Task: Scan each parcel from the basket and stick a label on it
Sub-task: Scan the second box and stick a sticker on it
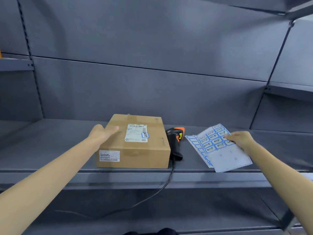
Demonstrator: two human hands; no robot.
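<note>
- A brown cardboard box (133,143) lies flat on the grey metal shelf (50,150), near the front edge and left of centre.
- A white shipping label (136,133) is stuck on the top face of the box. A small blue-bordered sticker (145,135) sits on the right edge of that label.
- A second white barcode label (109,156) is on the front face of the box, at its lower left corner.
- The left hand (103,134) rests on the top left part of the box. Its fingers are straight and held close together, pointing right toward the shipping label; they grip nothing.
- A black and orange barcode scanner (175,141) lies on the shelf just beside the right side of the box. Its black cable (169,180) runs over the shelf front and hangs downward.
- The right hand (240,139) holds a sheet of blue-bordered stickers (220,150), with the fingers curled onto its upper right part. The thumb is hidden, so the exact grip cannot be told.
- More sticker sheets (196,146) lie beneath the held sheet, showing at its left edge, on the shelf right of the scanner.
</note>
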